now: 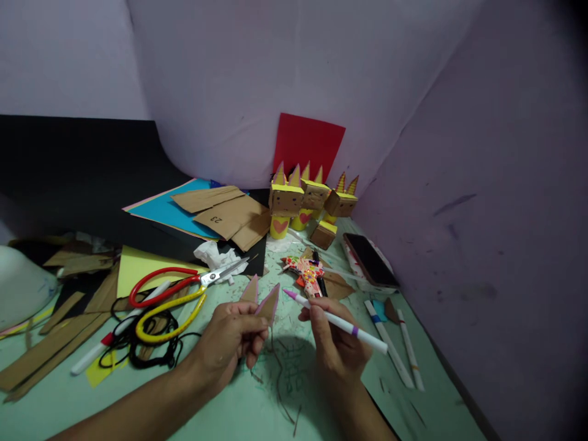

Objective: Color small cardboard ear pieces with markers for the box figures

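Between the thumb and fingers of my left hand (236, 337) are two pointed cardboard ears (267, 305), brown with purple-pink edges. My right hand (337, 343) grips a white marker (337, 320) with a purple band. Its purple tip points left and sits close to the ears, apart from them. Just beyond my right hand lies a floral-patterned glue gun (305, 272). To the left of my left hand rest scissors (177, 294) with red and yellow handles, on a tangle of black cord (156, 343).
Box-headed cardboard figures (287, 202) with pointed ears stand at the back before a red sheet (307, 144). A phone (370, 260) lies at right, above more markers (388, 343). Cardboard pieces (229, 217), blue paper (172, 211) and crumpled tissue (215, 256) lie left.
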`<state>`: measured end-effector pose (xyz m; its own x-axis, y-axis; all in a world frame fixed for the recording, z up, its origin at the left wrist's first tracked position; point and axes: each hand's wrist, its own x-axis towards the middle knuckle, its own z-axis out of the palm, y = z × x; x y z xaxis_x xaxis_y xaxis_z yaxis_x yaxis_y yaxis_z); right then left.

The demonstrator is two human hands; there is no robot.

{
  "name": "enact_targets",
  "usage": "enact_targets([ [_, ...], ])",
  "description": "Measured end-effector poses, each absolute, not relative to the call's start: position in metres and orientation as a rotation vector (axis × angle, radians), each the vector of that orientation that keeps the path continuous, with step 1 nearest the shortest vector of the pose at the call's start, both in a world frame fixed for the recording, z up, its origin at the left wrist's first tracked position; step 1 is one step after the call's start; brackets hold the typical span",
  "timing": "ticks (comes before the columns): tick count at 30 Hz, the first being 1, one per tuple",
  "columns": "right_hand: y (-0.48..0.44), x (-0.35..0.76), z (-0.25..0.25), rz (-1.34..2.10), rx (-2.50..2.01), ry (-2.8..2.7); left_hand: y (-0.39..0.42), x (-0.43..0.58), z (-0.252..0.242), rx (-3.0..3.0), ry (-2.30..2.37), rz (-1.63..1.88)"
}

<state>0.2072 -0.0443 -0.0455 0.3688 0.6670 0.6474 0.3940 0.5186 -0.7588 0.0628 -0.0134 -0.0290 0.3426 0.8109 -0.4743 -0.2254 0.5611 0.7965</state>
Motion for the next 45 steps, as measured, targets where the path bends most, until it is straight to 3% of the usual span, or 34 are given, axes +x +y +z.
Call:
enact_targets([
  [13,-0.044,0.211,-0.046,0.214,-1.081,-1.363,-0.012,0.063,-0.029,0.722,0.992,0.743],
  [27,-0.044,0.212,-0.049,0.441,-1.035,-1.117,-0.011,0.063,-0.033,0.686,0.963,0.798],
  [45,-0.042,0.218,-0.062,0.317,-1.033,-1.325,-0.013,0.063,-0.034,0.793,0.997,0.756],
])
